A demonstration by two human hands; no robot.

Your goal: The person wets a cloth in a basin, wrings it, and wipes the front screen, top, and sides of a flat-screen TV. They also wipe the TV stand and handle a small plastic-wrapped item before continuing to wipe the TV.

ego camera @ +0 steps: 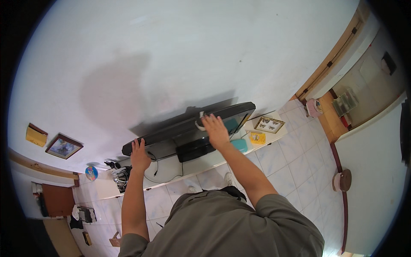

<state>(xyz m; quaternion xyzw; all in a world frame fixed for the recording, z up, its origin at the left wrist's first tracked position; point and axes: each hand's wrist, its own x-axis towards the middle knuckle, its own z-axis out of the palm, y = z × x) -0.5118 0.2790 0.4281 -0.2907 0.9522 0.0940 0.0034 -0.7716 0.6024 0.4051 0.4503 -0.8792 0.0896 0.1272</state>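
Note:
A flat-screen television, seen from above, stands on a long white low cabinet against the wall. My left hand grips its left end, fingers over the top edge and thumb toward the screen side. Farther right, my right hand lies flat with fingers forward at the top edge. Beneath its fingers a pale cloth shows in part; the rest is hidden by the hand. In front of the screen sits a glossy black box. A black cable trails over the cabinet top.
Right along the cabinet are a turquoise item, a yellow packet and a framed butterfly display. At its left stands a shiny silver object, near a round blue picture disc. A round stool stands by the right wall.

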